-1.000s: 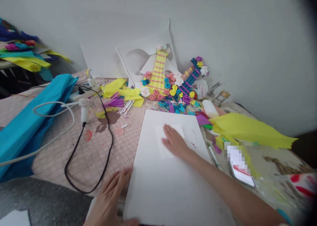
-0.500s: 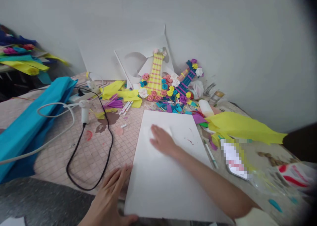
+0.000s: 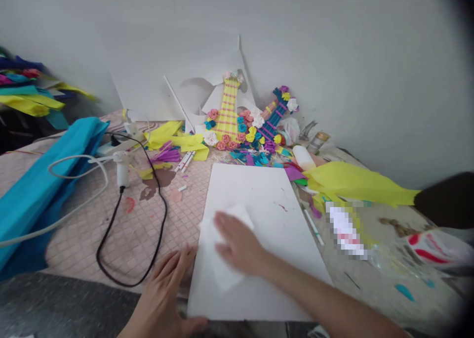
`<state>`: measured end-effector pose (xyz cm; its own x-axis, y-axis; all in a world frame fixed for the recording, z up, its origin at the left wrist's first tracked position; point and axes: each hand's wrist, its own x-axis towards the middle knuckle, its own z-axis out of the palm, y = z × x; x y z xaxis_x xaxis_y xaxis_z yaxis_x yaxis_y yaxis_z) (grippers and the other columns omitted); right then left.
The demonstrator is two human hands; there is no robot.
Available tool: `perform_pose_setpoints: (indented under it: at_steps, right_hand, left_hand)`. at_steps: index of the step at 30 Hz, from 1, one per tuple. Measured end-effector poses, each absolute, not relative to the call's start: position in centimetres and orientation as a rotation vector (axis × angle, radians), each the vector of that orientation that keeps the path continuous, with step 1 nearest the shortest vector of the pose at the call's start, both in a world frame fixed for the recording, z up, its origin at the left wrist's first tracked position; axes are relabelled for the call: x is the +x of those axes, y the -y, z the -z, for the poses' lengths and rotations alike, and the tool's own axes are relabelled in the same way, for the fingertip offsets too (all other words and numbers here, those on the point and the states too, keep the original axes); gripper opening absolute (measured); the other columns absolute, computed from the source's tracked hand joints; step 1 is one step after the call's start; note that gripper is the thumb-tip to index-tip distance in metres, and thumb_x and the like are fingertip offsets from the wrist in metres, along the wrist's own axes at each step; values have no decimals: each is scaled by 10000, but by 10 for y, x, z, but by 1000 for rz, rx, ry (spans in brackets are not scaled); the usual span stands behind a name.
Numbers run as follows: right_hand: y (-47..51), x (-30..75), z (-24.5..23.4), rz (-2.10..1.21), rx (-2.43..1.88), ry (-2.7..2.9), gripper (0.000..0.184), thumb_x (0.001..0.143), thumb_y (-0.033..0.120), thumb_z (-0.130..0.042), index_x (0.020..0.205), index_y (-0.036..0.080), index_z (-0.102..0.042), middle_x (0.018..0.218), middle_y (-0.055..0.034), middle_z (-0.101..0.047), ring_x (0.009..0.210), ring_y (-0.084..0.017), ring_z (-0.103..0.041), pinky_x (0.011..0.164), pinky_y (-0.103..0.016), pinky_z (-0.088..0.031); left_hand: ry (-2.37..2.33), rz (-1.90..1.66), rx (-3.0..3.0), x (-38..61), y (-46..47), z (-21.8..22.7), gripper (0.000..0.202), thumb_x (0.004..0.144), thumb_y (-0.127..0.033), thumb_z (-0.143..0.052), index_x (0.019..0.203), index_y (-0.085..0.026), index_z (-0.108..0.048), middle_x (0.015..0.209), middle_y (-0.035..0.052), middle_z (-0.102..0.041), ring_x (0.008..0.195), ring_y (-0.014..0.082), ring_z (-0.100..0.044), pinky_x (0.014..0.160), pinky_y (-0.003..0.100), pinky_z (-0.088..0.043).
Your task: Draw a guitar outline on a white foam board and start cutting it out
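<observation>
- Head view: a white board point(image 3: 266, 185) was laid in the lower middle of the frame, and a white sheet point(image 3: 227, 276) was spread on its left half.
- The right hand point(image 3: 239, 244) was laid palm down over the sheet, with its fingers pointed toward the upper left and its thumb set apart below them; it was slightly blurred, and whether any of the sheet was pinched could not be told.
- The right forearm point(image 3: 307, 286) was stretched in from the lower right, slanted across the board's near part.
- The left hand point(image 3: 161, 291) was placed at the lower left of the board, its thumb spread wide and rested at the near corner, its fingers bunched together and extended toward the left edge.
- Dark marks point(image 3: 282, 207) were seen on the board's upper right part.
- A marker point(image 3: 314, 227) was laid just beside the board's right edge.
- A black cable point(image 3: 165, 204) was looped left of centre.
</observation>
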<state>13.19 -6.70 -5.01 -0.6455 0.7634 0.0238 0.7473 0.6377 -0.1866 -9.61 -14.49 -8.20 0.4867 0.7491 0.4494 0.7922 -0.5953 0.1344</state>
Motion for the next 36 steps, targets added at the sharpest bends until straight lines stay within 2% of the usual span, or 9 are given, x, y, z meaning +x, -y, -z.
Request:
perform_pose_setpoints:
  at_steps: [2,6,9,11,15,19,25,29,36]
  right_hand:
    - [20,165,48,-161,-1685,2611,594,881,384,-320,1367,44,-300,1442,-122,-236,1334,-210,-209,1103,-348,-184]
    - [-32,193,48,-82,-1881,2447,584,900,310,-226,1367,-41,-231,1444,-195,-172,1344,-257,-148,1096,-432,-159]
    - [10,157,50,-116,-1779,2530,589,896,334,-270,1373,-11,-246,1448,-163,-192,1346,-237,-151,1105,-387,-162]
    - [61,122,50,-187,-1437,2670,584,904,355,-261,1389,31,-228,1459,-130,-183,1352,-223,-127,1111,-388,-150]
    - [136,85,42,-294,-1176,2722,560,918,320,-248,1406,55,-174,1474,-108,-149,1357,-203,-95,1123,-370,-129]
    - [150,114,40,-291,-1212,2738,557,909,302,-287,1408,80,-180,1474,-98,-151,1355,-198,-110,1117,-377,-172]
    - [150,205,59,-45,-1483,2650,581,895,276,-320,1420,110,-133,1474,-91,-160,1356,-195,-112,1095,-416,-227]
    - [117,257,64,48,-1717,2520,559,916,338,-266,1413,100,-175,1457,-107,-217,1349,-183,-155,1092,-401,-236]
    - [-13,284,58,6,-1869,2475,612,906,398,-179,1396,33,-197,1459,-142,-180,1349,-209,-138,1103,-388,-176]
  left_hand:
    - [1384,706,-2634,-95,145,78,1210,537,-680,-611,1405,-31,-73,1200,155,-572,1067,288,-527,925,382,-381]
    - [1400,715,-2635,-94,144,78,1164,519,-670,-632,1395,-64,-162,1218,149,-556,1074,291,-518,921,387,-385]
    - [1399,746,-2633,-94,143,82,1128,527,-708,-593,1379,-75,-212,1228,154,-545,1088,297,-510,918,395,-387]
    - [1395,788,-2621,-94,143,84,1122,535,-709,-581,1379,-71,-207,1221,168,-545,1073,300,-520,900,399,-398]
    - [1388,837,-2624,-94,142,79,1060,610,-554,-604,1393,-26,-121,1181,187,-563,1033,278,-543,891,383,-402]
    - [1235,748,-2703,-99,138,75,951,646,-592,-566,1383,-98,-225,1212,140,-561,1070,272,-525,913,387,-375]
    - [1129,704,-2675,-102,135,75,813,672,-626,-538,1316,-150,-396,1248,125,-542,1094,282,-521,926,401,-357]
    - [1121,669,-2672,-102,136,77,819,677,-614,-546,1323,-139,-383,1252,124,-539,1101,285,-518,919,408,-366]
    - [1128,661,-2698,-102,135,76,825,658,-620,-570,1310,-144,-398,1248,122,-543,1106,294,-516,899,415,-388]
